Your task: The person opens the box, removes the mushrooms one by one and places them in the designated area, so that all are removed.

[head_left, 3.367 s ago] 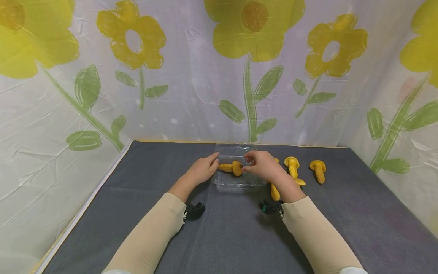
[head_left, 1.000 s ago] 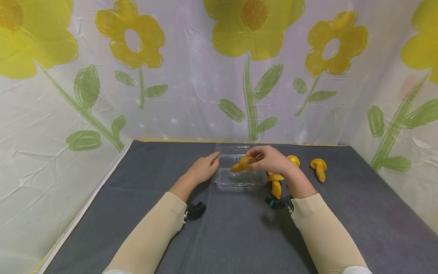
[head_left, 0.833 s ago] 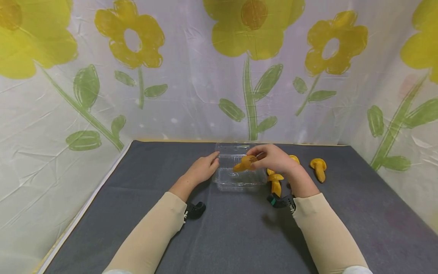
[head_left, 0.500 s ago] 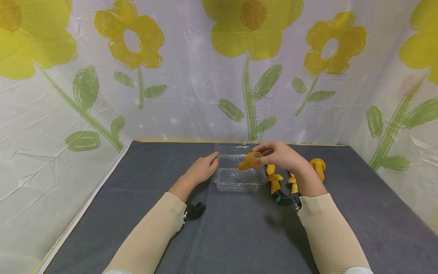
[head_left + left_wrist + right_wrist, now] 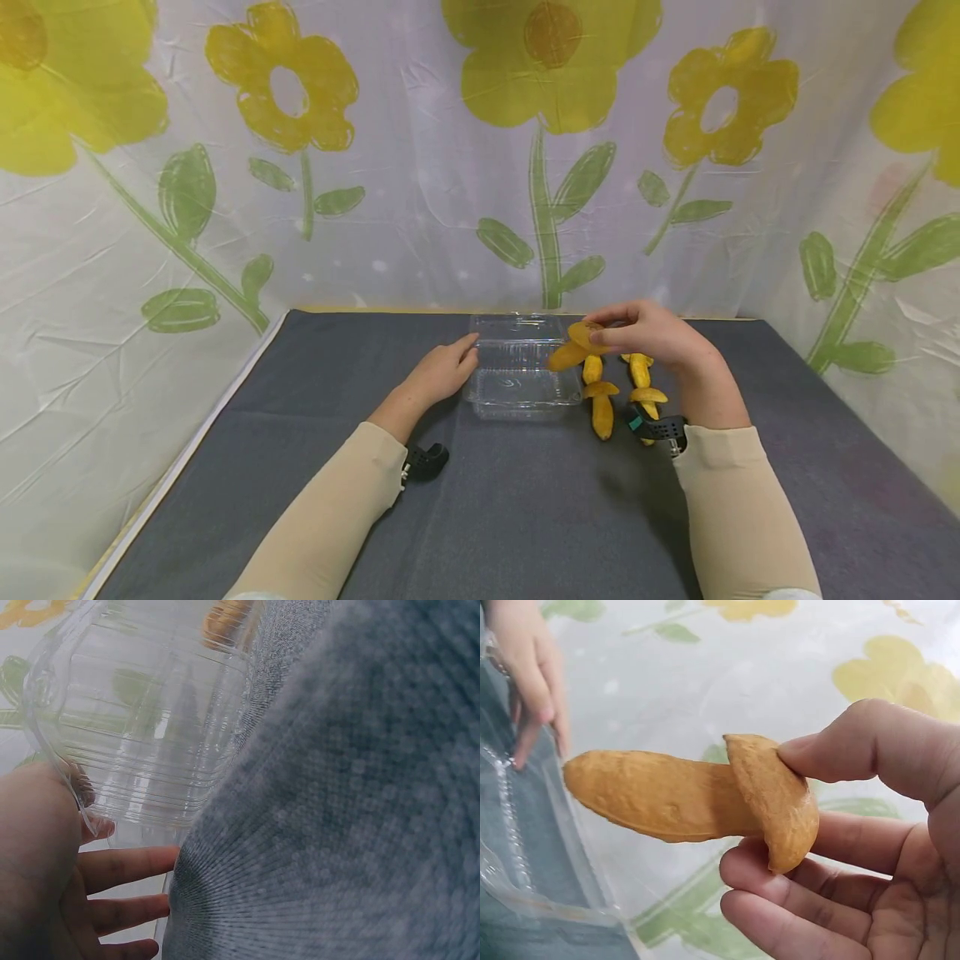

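Note:
My right hand [image 5: 660, 333] pinches an orange-yellow mushroom [image 5: 567, 358] by its cap, above the right side of a clear plastic clamshell container [image 5: 517, 387]. In the right wrist view the thumb presses one side of the mushroom's cap [image 5: 776, 802], and its stem points left. The container stands open, its lid [image 5: 517, 323] raised at the back. At its left rim rests my left hand [image 5: 438, 375]. The left wrist view shows straight, spread fingers [image 5: 127, 868] there, with the thumb partly seen through the plastic.
Several more mushrooms lie right of the container, among them one [image 5: 602, 412] in front and another [image 5: 640, 369] farther back. A dark grey cloth [image 5: 337, 500] covers the table. A flower-printed curtain [image 5: 420, 208] hangs behind.
My right hand has lifted the mushroom from inside the container and carried it right and upward. My left hand keeps its place at the rim.

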`<state>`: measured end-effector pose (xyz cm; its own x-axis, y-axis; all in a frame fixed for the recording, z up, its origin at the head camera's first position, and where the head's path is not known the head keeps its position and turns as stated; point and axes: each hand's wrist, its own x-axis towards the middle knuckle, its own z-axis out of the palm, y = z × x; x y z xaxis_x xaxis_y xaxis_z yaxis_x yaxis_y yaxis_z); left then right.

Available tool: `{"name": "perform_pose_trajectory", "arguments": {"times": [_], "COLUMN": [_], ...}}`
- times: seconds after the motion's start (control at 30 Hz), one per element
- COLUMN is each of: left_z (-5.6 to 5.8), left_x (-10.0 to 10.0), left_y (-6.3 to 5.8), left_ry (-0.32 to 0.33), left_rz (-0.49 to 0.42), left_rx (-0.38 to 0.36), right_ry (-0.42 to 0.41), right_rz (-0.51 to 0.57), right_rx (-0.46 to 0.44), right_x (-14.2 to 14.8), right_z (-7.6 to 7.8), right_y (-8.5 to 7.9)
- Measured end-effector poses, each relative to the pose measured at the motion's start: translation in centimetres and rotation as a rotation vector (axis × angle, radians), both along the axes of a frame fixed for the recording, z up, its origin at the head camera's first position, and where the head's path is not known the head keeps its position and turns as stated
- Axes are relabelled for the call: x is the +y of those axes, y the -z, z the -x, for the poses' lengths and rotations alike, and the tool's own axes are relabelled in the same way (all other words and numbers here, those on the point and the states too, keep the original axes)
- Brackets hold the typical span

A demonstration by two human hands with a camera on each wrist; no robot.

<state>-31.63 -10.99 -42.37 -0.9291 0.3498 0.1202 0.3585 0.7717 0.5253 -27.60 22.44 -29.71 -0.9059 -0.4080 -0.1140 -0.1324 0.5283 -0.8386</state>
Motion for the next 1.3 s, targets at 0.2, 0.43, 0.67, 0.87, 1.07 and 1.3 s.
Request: {"name": "perform_pose_trajectory", "arguments": {"times": [0.2,0.43,0.67,0.87,1.07,1.3], "left_z": [0.1,0.2,0.3,0.2,0.2,0.2], "left_x": [0.0,-0.1,0.0,0.0,-0.1,-0.1], "left_y": [0.2,0.1,0.0,-0.2,-0.2,0.0], "left_ry": [0.000,0.008,0.004,0.003,0.005,0.002], "left_rz": [-0.003,-0.007,-0.010,0.000,0.006,0.008], "left_rx": [-0.011,-0.012,-0.023,-0.023,-0.026,-0.016], "right_ry": [0.015,0.047,0.073,0.091,0.118,0.159], "right_rz": [-0.010,-0.025,-0.008,0.016,0.045,0.056], "right_rx": [0.002,0.025,0.010,-0.005,-0.027,-0.036], "right_x": [1.5,3.8,5.9,7.7,9.4,11.1], "right_z": [-0.1,-0.4,-0.8,-1.0,-1.5,-2.2], "right_y": [-0.3,-0.6,-0.8,-0.8,-0.6,-0.5]}}
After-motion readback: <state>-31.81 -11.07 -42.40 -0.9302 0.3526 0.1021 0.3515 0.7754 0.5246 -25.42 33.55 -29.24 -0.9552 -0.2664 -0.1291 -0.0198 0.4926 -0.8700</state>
